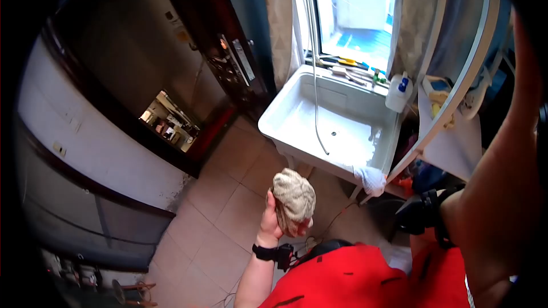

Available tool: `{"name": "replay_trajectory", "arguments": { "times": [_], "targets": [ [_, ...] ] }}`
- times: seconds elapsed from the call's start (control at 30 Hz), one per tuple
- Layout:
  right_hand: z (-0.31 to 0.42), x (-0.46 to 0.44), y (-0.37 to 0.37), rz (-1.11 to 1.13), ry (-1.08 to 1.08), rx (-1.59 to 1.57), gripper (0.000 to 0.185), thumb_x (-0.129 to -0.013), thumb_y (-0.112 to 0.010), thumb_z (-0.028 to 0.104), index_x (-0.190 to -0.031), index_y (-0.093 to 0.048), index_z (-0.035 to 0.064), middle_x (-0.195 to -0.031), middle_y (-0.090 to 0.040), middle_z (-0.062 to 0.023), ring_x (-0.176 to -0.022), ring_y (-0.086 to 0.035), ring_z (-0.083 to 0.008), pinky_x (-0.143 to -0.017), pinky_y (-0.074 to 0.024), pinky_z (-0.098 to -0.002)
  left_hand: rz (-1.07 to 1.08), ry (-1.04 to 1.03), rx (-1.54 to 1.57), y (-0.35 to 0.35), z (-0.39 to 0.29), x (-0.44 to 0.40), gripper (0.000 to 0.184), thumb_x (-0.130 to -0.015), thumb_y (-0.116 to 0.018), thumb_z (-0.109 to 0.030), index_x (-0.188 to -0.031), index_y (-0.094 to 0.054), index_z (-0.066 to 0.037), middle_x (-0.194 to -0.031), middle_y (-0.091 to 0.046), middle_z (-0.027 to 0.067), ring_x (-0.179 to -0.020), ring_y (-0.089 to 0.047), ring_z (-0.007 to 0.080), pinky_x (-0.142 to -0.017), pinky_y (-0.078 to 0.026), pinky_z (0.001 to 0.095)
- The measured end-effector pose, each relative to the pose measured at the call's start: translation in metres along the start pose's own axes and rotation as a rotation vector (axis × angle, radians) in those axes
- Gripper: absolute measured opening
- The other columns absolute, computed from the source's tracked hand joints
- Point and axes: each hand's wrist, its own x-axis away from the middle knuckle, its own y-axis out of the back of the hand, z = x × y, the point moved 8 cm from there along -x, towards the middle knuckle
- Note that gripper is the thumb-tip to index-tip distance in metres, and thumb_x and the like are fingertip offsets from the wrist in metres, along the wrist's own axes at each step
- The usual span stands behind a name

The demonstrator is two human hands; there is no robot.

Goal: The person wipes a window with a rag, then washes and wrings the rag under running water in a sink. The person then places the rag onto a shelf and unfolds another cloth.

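Gripping a bunched cloth (295, 194) in the left hand (269, 221), pressing the thumb along the left side and curling fingers around the lower right. Holding the cloth right against the palm, touching, showing pale folds beyond the fingers and a darker, brownish part low down.

Looking soft, limp and light, so probably squashing easily and hardly risking breakage; possibly weighing more if damp, though not showing clearly either way. Apparently offering enough rough surface for a secure hold rather than a slippery one. Best taking hold around the gathered middle, cupping from below and closing over the lower edge, rather than pinching only 1 fold and possibly loosening the rest.

Holding the cloth above the tiled floor (225, 211), facing a white sink (275, 129) ahead and to the right of the left hand. Seeing a thin hose (315, 94) hanging into the sink beyond the hand, and 1 pale rag (372, 181) draping over the corner to the hand's right.

Wearing a black strap (264, 252) just below the left hand. Extending the right forearm (485, 188) well to the right, but mostly hiding the right hand behind a black wrist device (416, 215); not being able to tell whether open, closed or gripping anything.
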Motion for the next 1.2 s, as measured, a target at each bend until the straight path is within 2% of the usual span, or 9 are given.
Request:
{"name": "replay_trajectory", "arguments": {
  "times": [0.1, 0.13, 0.17, 0.23, 0.43, 0.47, 0.6, 0.87, 1.2],
  "targets": [
    [0.086, 0.101, 0.007, -0.312, 0.009, 0.178, 0.108, -0.063, -0.075, 0.063, -0.147, -0.028, 0.0128, -0.152, -0.02, -0.0225, -0.143, -0.012, -0.0381, -0.108, -0.0217, -0.06, 0.073, 0.024, -0.026, 0.063, 0.074, 0.017, 0.095, -0.08, -0.028, -0.081, -0.137, -0.037, -0.006, -0.11, -0.061, 0.0213, -0.075, -0.066, 0.0412, -0.045, -0.056, 0.0481],
    [0.085, 0.122, 0.005, -0.43, -0.084, 0.278, 0.108, -0.064, -0.075, 0.063, -0.147, -0.028, 0.0128, -0.152, -0.02, -0.0224, -0.143, -0.012, -0.038, -0.108, -0.0213, -0.0603, 0.14, 0.007, -0.001, 0.065, 0.079, 0.014, 0.092, -0.081, -0.029, -0.08, -0.137, -0.038, -0.006, -0.112, -0.061, 0.0203, -0.08, -0.066, 0.0397, -0.051, -0.057, 0.0483],
    [0.06, 0.15, -0.029, 0.196, -0.052, -0.192, 0.083, -0.081, -0.064, 0.05, -0.145, -0.032, 0.0065, -0.151, -0.025, -0.0187, -0.142, -0.019, -0.0348, -0.108, -0.0216, -0.0609, 0.205, -0.012, 0.02, 0.066, 0.08, 0.014, 0.09, -0.083, -0.03, -0.078, -0.137, -0.038, -0.007, -0.115, -0.06, 0.0194, -0.085, -0.066, 0.0381, -0.058, -0.058, 0.0485],
    [0.014, 0.215, -0.034, 0.127, -0.475, 0.162, 0.055, -0.085, -0.057, 0.025, -0.134, -0.047, 0.0027, -0.14, -0.042, -0.0192, -0.134, -0.037, -0.0299, -0.104, -0.0342, -0.0473, 0.135, -0.095, 0.051, 0.072, 0.074, 0.014, 0.085, -0.085, -0.032, -0.075, -0.136, -0.039, -0.007, -0.119, -0.059, 0.0172, -0.095, -0.064, 0.0341, -0.071, -0.058, 0.0472],
    [-0.05, 0.442, -0.024, -0.03, -1.6, 0.214, 0.051, -0.095, -0.05, 0.042, -0.131, -0.052, 0.0063, -0.122, -0.057, -0.0061, -0.108, -0.052, -0.0156, -0.087, -0.0421, -0.0285, 0.366, -0.057, 0.083, 0.047, 0.066, 0.024, 0.081, -0.088, -0.034, -0.071, -0.135, -0.042, -0.005, -0.123, -0.057, 0.0144, -0.105, -0.06, 0.03, -0.084, -0.053, 0.0442],
    [-0.046, 0.456, -0.038, -0.018, -1.736, -0.001, 0.051, -0.097, -0.044, 0.045, -0.132, -0.05, 0.0076, -0.131, -0.052, -0.0072, -0.123, -0.047, -0.0204, -0.097, -0.0399, -0.0368, 0.328, -0.08, 0.087, 0.051, 0.063, 0.022, 0.079, -0.089, -0.034, -0.069, -0.134, -0.042, -0.006, -0.124, -0.057, 0.0135, -0.107, -0.059, 0.0291, -0.087, -0.051, 0.0431],
    [-0.051, 0.474, -0.066, -0.312, -1.661, -0.565, 0.049, -0.097, -0.045, 0.045, -0.124, -0.054, 0.0055, -0.108, -0.063, -0.0039, -0.093, -0.059, -0.0122, -0.071, -0.0468, -0.0248, 0.331, -0.142, 0.055, 0.032, 0.044, 0.025, 0.073, -0.092, -0.033, -0.065, -0.134, -0.043, -0.007, -0.128, -0.055, 0.011, -0.115, -0.054, 0.0257, -0.097, -0.045, 0.0406],
    [0.004, 0.406, -0.02, -0.719, -1.041, 0.134, 0.021, -0.095, -0.055, 0.013, -0.107, -0.064, -0.0015, -0.1, -0.067, -0.0045, -0.088, -0.061, -0.0112, -0.08, -0.0495, -0.0262, 0.293, -0.12, -0.187, 0.012, 0.012, 0.057, 0.047, -0.102, -0.035, -0.038, -0.13, -0.045, -0.002, -0.127, -0.053, 0.0112, -0.117, -0.052, 0.0239, -0.101, -0.043, 0.0402],
    [0.059, 0.424, 0.004, -0.663, -1.381, 0.168, 0.048, -0.087, -0.065, 0.013, -0.13, -0.049, -0.0017, -0.112, -0.06, -0.0099, -0.1, -0.058, -0.0138, -0.083, -0.0485, -0.026, 0.39, 0.188, -0.164, 0.008, 0.06, 0.011, 0.063, -0.095, -0.038, -0.056, -0.13, -0.046, -0.004, -0.129, -0.053, 0.0126, -0.121, -0.049, 0.0261, -0.102, -0.042, 0.0428]
  ]
}}
